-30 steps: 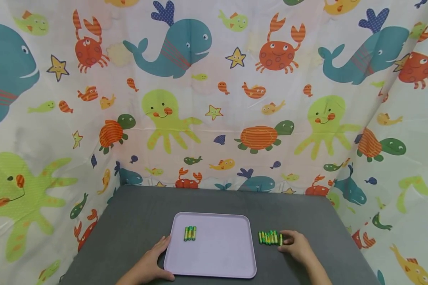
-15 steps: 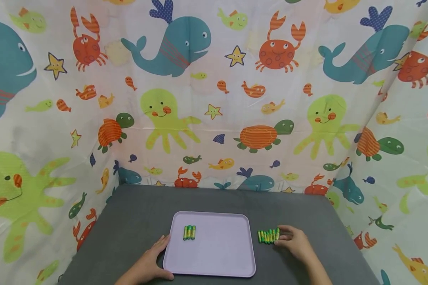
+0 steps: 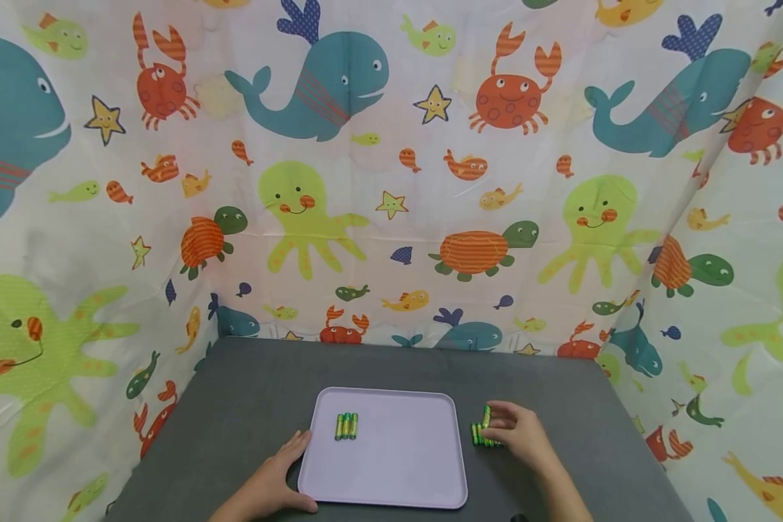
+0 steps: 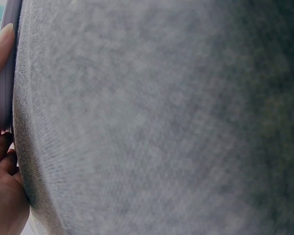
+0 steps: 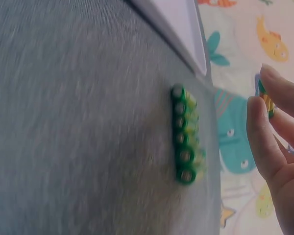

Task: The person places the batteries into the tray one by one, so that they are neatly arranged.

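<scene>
My right hand [image 3: 518, 431] pinches a green and yellow battery [image 3: 486, 415] between thumb and fingers, raised above a row of batteries. The right wrist view also shows this held battery [image 5: 267, 102], partly covered by fingertips. Below it, several like batteries [image 5: 182, 134] stand side by side on the grey table; in the head view my hand hides part of that row [image 3: 479, 435]. A pale lilac tray [image 3: 398, 471] lies left of them, with three batteries [image 3: 346, 426] lined up in its upper left area. My left hand [image 3: 274, 475] holds the tray's near left corner, fingers along the side, thumb at the front.
The dark grey tabletop [image 3: 267, 377] reaches back to a curtain [image 3: 391, 181] printed with sea animals, which surrounds the table at the back and both sides. A small black object [image 3: 518, 518] shows at the bottom edge of the head view.
My right hand has taken the rightmost battery from the row, lifted it and moved left over the others. The left hand and the tray have stayed in place.
</scene>
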{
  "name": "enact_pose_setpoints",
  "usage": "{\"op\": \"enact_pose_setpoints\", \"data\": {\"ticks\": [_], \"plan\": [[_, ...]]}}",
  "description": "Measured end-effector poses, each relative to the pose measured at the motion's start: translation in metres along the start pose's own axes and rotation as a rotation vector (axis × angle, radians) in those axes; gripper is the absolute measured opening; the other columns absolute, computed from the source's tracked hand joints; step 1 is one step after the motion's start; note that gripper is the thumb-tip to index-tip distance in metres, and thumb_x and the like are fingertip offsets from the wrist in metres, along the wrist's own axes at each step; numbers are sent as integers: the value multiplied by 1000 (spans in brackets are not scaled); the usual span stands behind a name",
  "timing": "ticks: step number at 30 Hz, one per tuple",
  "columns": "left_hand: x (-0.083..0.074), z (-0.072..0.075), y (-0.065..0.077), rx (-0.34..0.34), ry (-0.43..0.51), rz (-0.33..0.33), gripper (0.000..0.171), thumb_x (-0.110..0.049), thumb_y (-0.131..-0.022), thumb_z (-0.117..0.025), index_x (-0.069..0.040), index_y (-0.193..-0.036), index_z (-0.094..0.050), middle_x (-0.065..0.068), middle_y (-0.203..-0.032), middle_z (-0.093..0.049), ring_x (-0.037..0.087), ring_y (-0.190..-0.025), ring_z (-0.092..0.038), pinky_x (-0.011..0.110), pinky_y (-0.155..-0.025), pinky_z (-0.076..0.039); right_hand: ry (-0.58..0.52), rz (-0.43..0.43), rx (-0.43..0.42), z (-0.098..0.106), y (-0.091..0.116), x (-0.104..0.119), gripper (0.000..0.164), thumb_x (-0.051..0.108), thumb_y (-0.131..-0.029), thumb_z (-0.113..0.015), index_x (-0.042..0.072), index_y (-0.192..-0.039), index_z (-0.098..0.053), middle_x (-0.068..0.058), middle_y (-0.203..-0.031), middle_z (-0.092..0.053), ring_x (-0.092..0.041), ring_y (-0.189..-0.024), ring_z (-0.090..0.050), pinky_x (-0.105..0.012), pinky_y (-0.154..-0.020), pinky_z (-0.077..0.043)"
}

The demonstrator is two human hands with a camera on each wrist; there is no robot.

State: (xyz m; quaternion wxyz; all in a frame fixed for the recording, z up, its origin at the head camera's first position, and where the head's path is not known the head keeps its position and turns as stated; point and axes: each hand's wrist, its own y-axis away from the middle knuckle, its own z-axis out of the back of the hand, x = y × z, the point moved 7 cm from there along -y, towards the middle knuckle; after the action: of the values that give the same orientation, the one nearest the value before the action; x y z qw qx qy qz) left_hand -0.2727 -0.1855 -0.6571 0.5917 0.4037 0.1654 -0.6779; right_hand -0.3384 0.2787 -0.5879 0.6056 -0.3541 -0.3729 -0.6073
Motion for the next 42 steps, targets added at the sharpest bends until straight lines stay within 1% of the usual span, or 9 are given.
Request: {"op": "enact_pose_setpoints", "data": {"ticks": [7, 14, 20, 27, 31, 33, 37, 42], "plan": [[2, -1, 0, 2, 1, -7, 128, -46, -59, -96, -9, -160, -27, 24, -165, -21, 48, -152, -18, 75, -111, -20, -1, 50, 34, -22, -3, 20, 57, 7, -76, -87, -4, -127, -65, -15, -109, -73, -19, -87, -72, -25, -68, -57], [2, 0, 0, 2, -4, 20, 128, -46, -58, -96, -13, -161, -27, 23, -166, -20, 48, -152, -18, 77, -110, -19, 15, 98, 70, -47, -8, 37, 55, 4, -75, -87, -4, -126, -65, -12, -104, -73, -18, -82, -70, -25, -65, -56], [1, 0, 1, -4, -11, 18, 129, -46, -57, -96, -13, -161, -27, 23, -166, -21, 48, -151, -18, 78, -109, -19, 21, 141, 115, -70, -10, 52, 55, 7, -74, -88, -1, -124, -67, -12, -105, -73, -18, -84, -69, -26, -66, -58], [2, -1, 1, -7, -6, -16, 128, -48, -58, -95, -12, -161, -27, 23, -166, -20, 48, -152, -17, 79, -108, -18, 20, 202, 193, -95, -11, 71, 53, 10, -78, -86, -1, -126, -66, -12, -105, -73, -19, -87, -71, -25, -66, -57], [3, -1, 1, -5, -3, -7, 129, -48, -58, -96, -14, -161, -27, 23, -166, -20, 49, -152, -18, 80, -107, -17, 49, 229, 214, -106, -11, 81, 54, 14, -78, -87, 1, -126, -66, -11, -105, -73, -18, -88, -71, -26, -66, -56], [3, -1, 2, -5, 0, -2, 129, -47, -57, -96, -15, -161, -27, 23, -166, -20, 49, -151, -18, 80, -107, -18, 62, 240, 219, -111, -12, 87, 55, 16, -78, -87, 1, -126, -66, -10, -104, -73, -17, -88, -71, -27, -67, -56], [2, 0, 2, -8, 0, 10, 129, -48, -56, -96, -15, -161, -28, 22, -166, -20, 49, -151, -18, 79, -108, -20, 68, 247, 228, -123, -14, 98, 54, 17, -78, -88, 2, -126, -67, -11, -104, -73, -18, -88, -70, -29, -68, -56], [2, 0, 1, -10, -3, 14, 130, -50, -55, -96, -15, -161, -28, 22, -166, -21, 49, -151, -19, 78, -108, -20, 53, 230, 238, -141, -16, 103, 52, 12, -76, -88, 1, -123, -68, -15, -102, -72, -20, -87, -70, -29, -67, -56]]}}
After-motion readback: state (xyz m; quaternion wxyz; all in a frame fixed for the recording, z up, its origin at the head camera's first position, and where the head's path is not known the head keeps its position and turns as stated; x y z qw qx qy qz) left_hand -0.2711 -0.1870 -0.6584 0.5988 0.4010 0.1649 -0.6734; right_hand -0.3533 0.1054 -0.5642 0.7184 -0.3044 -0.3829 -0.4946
